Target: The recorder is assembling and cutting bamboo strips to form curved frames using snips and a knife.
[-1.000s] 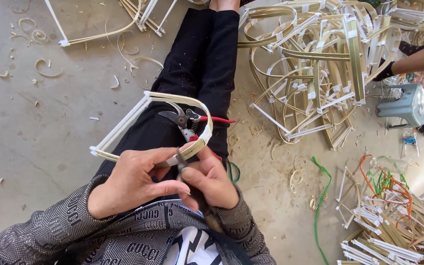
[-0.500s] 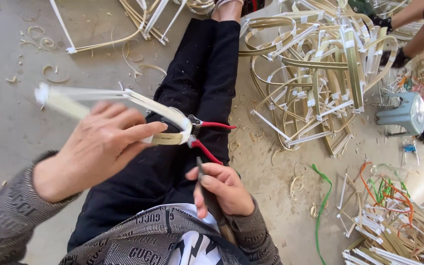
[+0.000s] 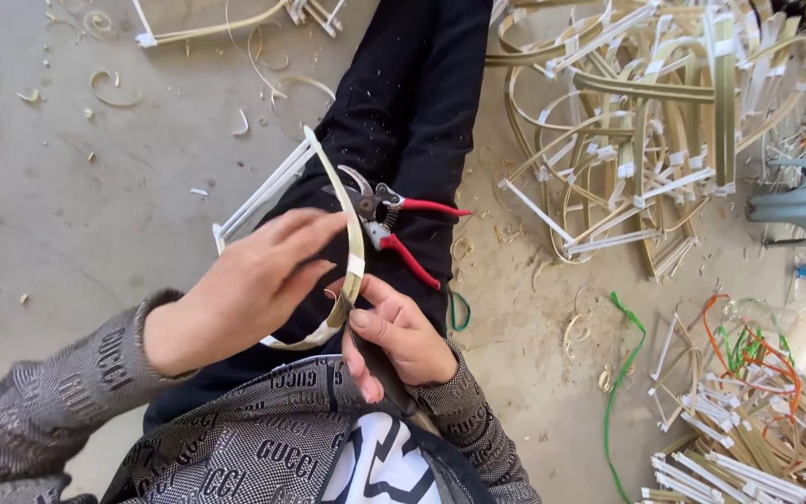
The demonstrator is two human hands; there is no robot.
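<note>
In the head view, the left hand (image 3: pixel 244 285) lay with loosely curled fingers (image 3: pixel 314 229) over the curved pale bamboo strip frame bound with white tape (image 3: pixel 354 233), grasping its bent strip against the lap. Half a second before, that hand had been raised higher and further left, holding the frame up across the view; now it had dropped to the thighs and the frame rested on the black trousers (image 3: pixel 422 103), one straight white-taped end pointing out over the grey concrete floor (image 3: pixel 67 187). The right hand (image 3: pixel 394 336) was clenched around a thin dark tool whose kind I could not tell, its thumb touching the frame's lower curve; it sat about where it had been. The red-handled pruning shears (image 3: pixel 394 219) lay on the right thigh, just beside the frame, handles spread, as before. A heap of similar taped bamboo frames (image 3: pixel 646 121) lay well apart to the right, with green and orange cords (image 3: pixel 627 373) nearer.
</note>
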